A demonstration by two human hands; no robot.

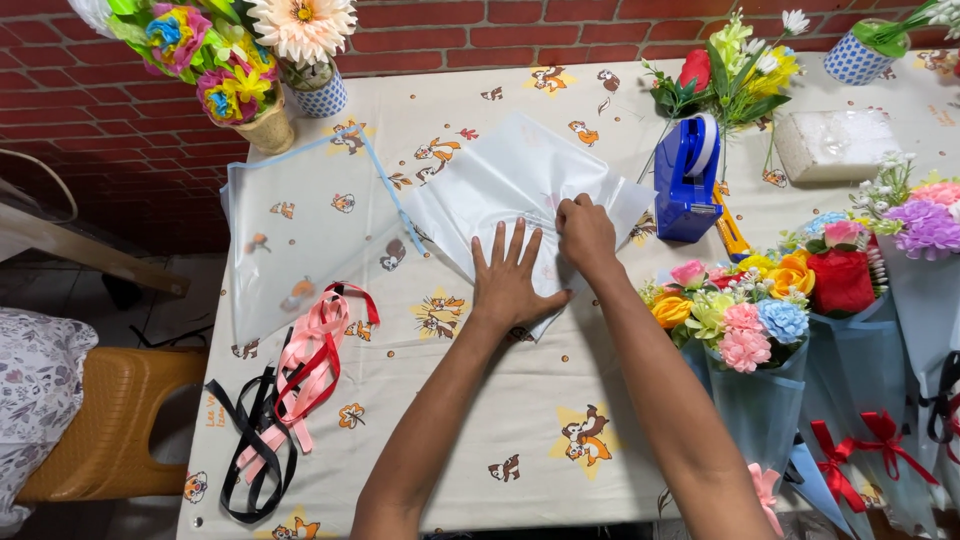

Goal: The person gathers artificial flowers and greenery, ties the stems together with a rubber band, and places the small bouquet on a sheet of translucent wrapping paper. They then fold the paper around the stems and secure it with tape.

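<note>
Head view: left hand (510,285) fingers splayed flat on translucent white wrapping sheet (510,180); right hand (585,232) fingers pinching its fold.

Florist's worktable — wrapped bouquets (745,330), ribbons (300,370)

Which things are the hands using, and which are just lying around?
In use: left hand pressing flat and right hand pinching the white wrapping paper.

Lying about: ribbons, blue tape dispenser, clear sheet, finished bouquets, foam block.
</note>
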